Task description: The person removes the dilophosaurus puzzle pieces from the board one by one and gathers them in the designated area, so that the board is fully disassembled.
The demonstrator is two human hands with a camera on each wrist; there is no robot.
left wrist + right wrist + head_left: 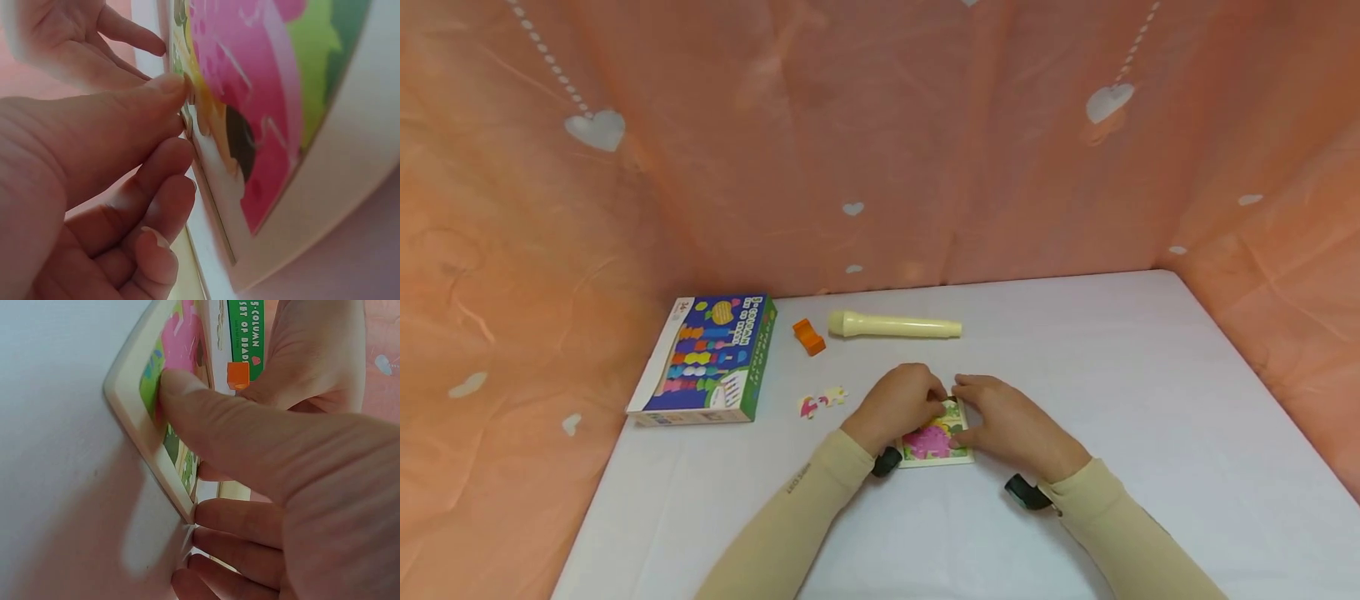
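Note:
A small jigsaw puzzle board with a pale frame and a pink animal picture lies on the table between both hands. My left hand pinches a small puzzle piece between thumb and forefinger at the board's upper part; the fingertips hide most of the piece. Its other fingers curl beneath in the left wrist view. My right hand holds the board from the right, thumb on the picture and fingers along the frame's outer edge. Left of the hands lie two loose puzzle pieces, one pink and one yellowish.
A blue and green bead-set box lies at the table's left edge. Behind the hands are an orange wavy block and a cream toy microphone. An orange curtain with hearts closes off the back and sides.

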